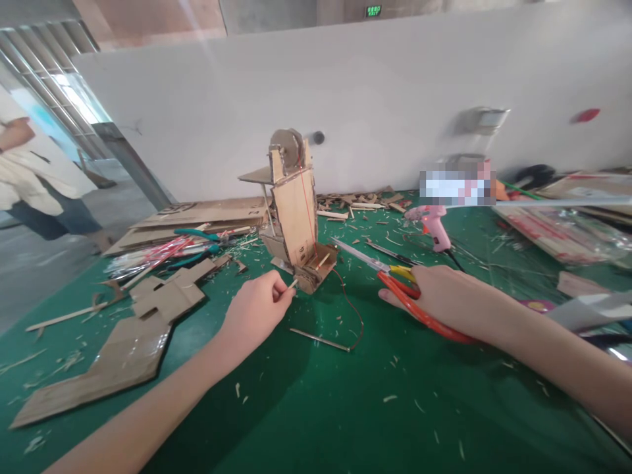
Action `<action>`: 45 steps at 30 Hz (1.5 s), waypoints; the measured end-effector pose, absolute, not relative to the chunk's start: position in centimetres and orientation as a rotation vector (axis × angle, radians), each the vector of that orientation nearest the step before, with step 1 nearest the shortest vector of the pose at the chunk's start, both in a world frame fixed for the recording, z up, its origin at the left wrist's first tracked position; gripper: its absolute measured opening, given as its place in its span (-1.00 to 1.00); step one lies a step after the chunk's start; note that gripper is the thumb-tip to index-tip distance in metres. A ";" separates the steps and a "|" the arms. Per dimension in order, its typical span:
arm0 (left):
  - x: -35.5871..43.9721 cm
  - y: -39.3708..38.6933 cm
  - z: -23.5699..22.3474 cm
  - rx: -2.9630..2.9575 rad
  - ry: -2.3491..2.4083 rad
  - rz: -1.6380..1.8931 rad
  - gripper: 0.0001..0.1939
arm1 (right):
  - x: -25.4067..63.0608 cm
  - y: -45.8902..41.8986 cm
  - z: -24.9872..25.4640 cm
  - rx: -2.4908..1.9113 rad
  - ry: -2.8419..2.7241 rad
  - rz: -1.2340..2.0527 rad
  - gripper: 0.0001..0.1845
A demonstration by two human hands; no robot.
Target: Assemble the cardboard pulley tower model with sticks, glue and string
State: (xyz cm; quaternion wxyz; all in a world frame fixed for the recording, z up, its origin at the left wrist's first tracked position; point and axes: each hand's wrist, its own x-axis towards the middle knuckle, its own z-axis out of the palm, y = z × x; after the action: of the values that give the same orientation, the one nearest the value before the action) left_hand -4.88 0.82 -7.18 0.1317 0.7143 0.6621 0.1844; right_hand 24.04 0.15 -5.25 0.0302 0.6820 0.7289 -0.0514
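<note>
- Nearest the camera, bare forearms (162, 411) stretched across a green tabletop (336, 415) strewn with wood shavings (390, 398).
- The left hand (257, 303) was curled into a loose fist, thumb and forefinger pinched on a short wooden stick (293, 286) whose tip pointed at the model's base; whether it touched could not be told.
- The stick looked light, stiff and easily snapped, best gripped close behind the tip.
- The right hand (442, 296) was wrapped about scissors (394, 288), blades nearly together and aimed at the model; how the fingers sat in the loops was hidden. They looked rigid and somewhat weighty, suited to a grip on the handles.
- Between and beyond the hands, the cardboard model (295, 214) stood upright, topped by a wheel (284, 148). It seemed light but crushable, so its broad lower body would have been the safest hold.
- Red thread (362, 323) trailed from near its base to a slim rod (320, 339) on the tabletop, limp and prone to snagging.
- Beyond the right hand lay a pink glue gun (436, 229).
</note>
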 end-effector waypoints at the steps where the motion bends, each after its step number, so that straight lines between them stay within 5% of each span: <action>1: -4.8 0.7 -7.1 2.074 1.918 0.550 -0.76 | 24.1 0.1 -5.3 2.099 2.244 -0.162 -0.31; 24: -4.4 0.2 -6.7 2.071 1.885 0.593 -0.75 | 23.9 -0.3 -5.0 2.064 2.212 -0.127 -0.25; 45: -4.4 0.2 -6.7 2.080 1.872 0.608 -0.75 | 22.4 0.3 -4.2 2.194 2.079 -0.129 -0.39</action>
State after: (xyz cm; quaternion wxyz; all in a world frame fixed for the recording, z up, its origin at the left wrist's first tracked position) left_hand -4.40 0.20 -6.74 0.1385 0.7193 0.6474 0.2104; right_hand 22.40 0.32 -4.15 0.0581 0.7241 0.6860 -0.0426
